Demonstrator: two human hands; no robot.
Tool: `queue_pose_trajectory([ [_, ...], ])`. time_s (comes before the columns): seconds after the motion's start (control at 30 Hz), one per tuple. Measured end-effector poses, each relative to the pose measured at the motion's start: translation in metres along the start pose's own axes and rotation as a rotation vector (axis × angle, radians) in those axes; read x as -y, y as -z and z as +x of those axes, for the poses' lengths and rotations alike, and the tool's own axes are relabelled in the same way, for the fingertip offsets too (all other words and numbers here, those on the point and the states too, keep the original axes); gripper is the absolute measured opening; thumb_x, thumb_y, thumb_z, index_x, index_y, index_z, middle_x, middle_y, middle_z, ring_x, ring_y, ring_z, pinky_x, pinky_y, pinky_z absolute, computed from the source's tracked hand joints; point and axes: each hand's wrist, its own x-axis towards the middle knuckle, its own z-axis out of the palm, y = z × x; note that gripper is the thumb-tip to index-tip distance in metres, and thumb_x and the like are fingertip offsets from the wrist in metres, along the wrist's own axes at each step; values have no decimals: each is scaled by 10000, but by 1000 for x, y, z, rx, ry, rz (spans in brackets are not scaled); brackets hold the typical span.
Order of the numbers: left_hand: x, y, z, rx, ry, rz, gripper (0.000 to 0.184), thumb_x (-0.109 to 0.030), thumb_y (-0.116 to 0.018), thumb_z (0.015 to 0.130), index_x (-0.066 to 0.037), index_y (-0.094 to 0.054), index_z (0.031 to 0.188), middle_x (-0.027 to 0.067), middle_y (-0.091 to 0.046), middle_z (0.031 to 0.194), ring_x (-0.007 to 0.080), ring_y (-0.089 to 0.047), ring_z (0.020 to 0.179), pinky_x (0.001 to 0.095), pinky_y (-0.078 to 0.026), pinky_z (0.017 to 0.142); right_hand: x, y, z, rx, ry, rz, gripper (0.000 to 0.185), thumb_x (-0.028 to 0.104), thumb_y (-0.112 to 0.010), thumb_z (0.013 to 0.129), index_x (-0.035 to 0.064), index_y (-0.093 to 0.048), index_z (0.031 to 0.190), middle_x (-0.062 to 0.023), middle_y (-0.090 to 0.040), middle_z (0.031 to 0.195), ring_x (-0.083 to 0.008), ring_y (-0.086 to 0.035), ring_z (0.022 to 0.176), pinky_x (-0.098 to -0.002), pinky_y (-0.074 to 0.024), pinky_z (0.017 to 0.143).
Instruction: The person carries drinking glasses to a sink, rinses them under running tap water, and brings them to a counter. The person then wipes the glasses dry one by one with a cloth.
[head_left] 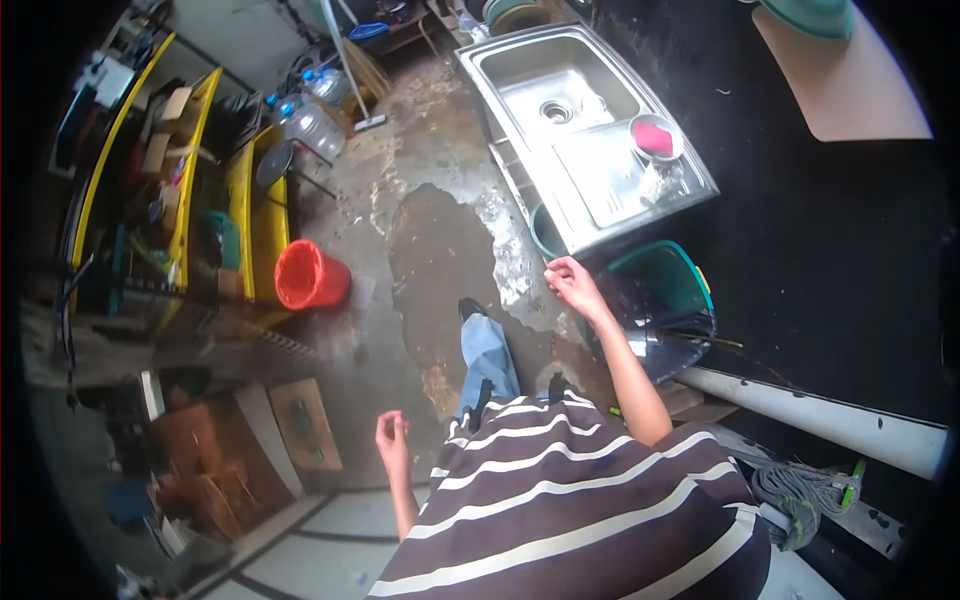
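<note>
My right hand (575, 284) is held out in front of me, near the front corner of the metal sink unit (590, 170). Its fingers are loosely bent and apart, and I see nothing in them. Below and beside it stands a green bin (697, 280) with a black bag (640, 315) in it. My left hand (392, 434) hangs by my side above the floor, fingers slightly curled and holding nothing visible. On the sink's drainboard sits a round bowl (673, 128) with a pink item (653, 139) in it, beside a crumpled clear plastic bag (660, 183).
A wet patch (435, 260) covers part of the floor ahead. To the left are a red bucket (312, 276), a stool (275, 163), yellow-edged shelves (190, 190) and large water bottles (315, 130). A mop (345, 65) leans behind. A grey mop head (810, 490) lies at right.
</note>
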Motion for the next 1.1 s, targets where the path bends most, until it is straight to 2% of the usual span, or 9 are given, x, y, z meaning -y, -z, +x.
queue_pose_trajectory([
  [0.17, -26, 0, 148, 50, -32, 76, 155, -162, -513, 924, -19, -556, 968, 12, -561, 848, 77, -542, 728, 209, -443, 651, 5, -13, 85, -217, -56, 84, 486, 234, -670, 823, 58, -401, 1188, -61, -589, 844, -114, -569, 747, -246, -457, 649],
  [0.3, -109, -22, 291, 161, -262, 146, 145, -159, -513, 922, -28, -565, 953, 24, -557, 798, 76, -511, 709, 223, -435, 672, 26, -22, 141, -423, -141, 163, 500, 227, -688, 811, 45, -406, 1181, -74, -584, 852, -117, -562, 717, -243, -454, 611],
  [0.47, -237, -96, 422, 351, -528, 258, 164, -151, -529, 908, 1, -561, 961, 65, -590, 846, 131, -576, 762, 259, -451, 707, 54, -10, 203, -557, -97, 210, 545, 215, -694, 798, 19, -399, 1212, -139, -593, 996, -194, -571, 959, -300, -450, 829],
  [0.67, -343, -208, 504, 557, -735, 345, 136, -118, -557, 890, -6, -556, 967, 40, -588, 832, 89, -575, 752, 220, -454, 684, 36, 43, 318, -982, 25, 233, 621, 257, -745, 741, 3, -412, 1200, -177, -541, 1087, -232, -539, 1003, -325, -446, 849],
  [0.8, -407, -276, 538, 669, -798, 397, 140, -81, -591, 855, -8, -554, 968, 48, -596, 853, 104, -588, 770, 233, -469, 712, 19, 91, 395, -1274, -48, -153, 848, 229, -789, 673, -10, -284, 1312, -242, -402, 1265, -354, -417, 1175, -393, -346, 1000],
  [0.93, -469, -374, 570, 826, -562, 391, 162, -144, -602, 856, -17, -576, 953, 56, -602, 899, 131, -597, 779, 267, -477, 686, 3, 113, 439, -1331, -280, -313, 1044, 154, -825, 592, 42, -163, 1391, -221, -295, 1360, -386, -316, 1255, -407, -284, 1068],
  [1.0, -501, -437, 583, 933, -278, 296, 231, -270, -610, 860, -73, -578, 976, 10, -605, 885, 98, -573, 773, 221, -433, 654, 7, 118, 446, -1287, -352, -223, 1006, 142, -823, 595, 43, -196, 1375, -214, -310, 1348, -381, -331, 1244, -421, -297, 1055],
  [1.07, -536, -498, 585, 1088, 318, -19, 316, -412, -595, 843, -117, -573, 955, 9, -607, 870, 119, -575, 761, 251, -439, 644, 5, 121, 447, -1269, -378, -187, 950, 138, -816, 606, 41, -234, 1350, -214, -329, 1330, -382, -351, 1223, -429, -313, 1036],
  [1.1, -545, -534, 587, 1084, 273, 75, 396, -461, -598, 817, -107, -540, 985, 25, -595, 875, 145, -576, 772, 273, -452, 655, 2, 121, 447, -1317, -315, -196, 888, 129, -812, 612, 40, -275, 1313, -222, -368, 1292, -390, -379, 1191, -435, -331, 1009],
])
